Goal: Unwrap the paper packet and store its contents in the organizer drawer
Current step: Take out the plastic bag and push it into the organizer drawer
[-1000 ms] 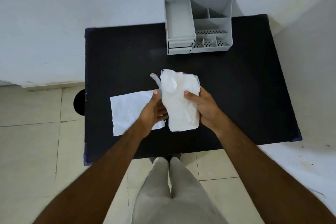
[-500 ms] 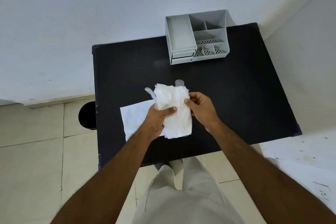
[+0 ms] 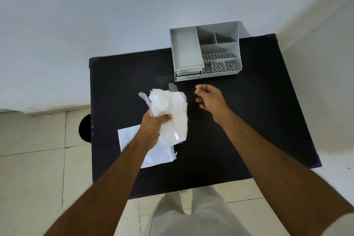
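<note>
My left hand [image 3: 153, 126] grips a crumpled white bundle [image 3: 170, 113] of thin translucent plastic items, with two finger-like tips sticking out at its top, held above the black table [image 3: 249, 120]. A flat white paper sheet [image 3: 153, 151] lies on the table under my left wrist. My right hand [image 3: 210, 98] hovers to the right of the bundle, fingers loosely curled and holding nothing, a short way in front of the grey organizer [image 3: 206, 51]. The organizer stands at the table's far edge; its small drawers [image 3: 188, 74] at the front left look pushed in.
White walls stand behind and to the right of the table. Beige floor tiles lie to the left and below. A round black object [image 3: 85, 127] sits on the floor at the table's left edge. My legs show below the near edge.
My right hand has let go of the bundle and moved right and forward toward the organizer. The left hand now holds the bundle alone. The camera view shifted, so the table sits lower and farther right.
</note>
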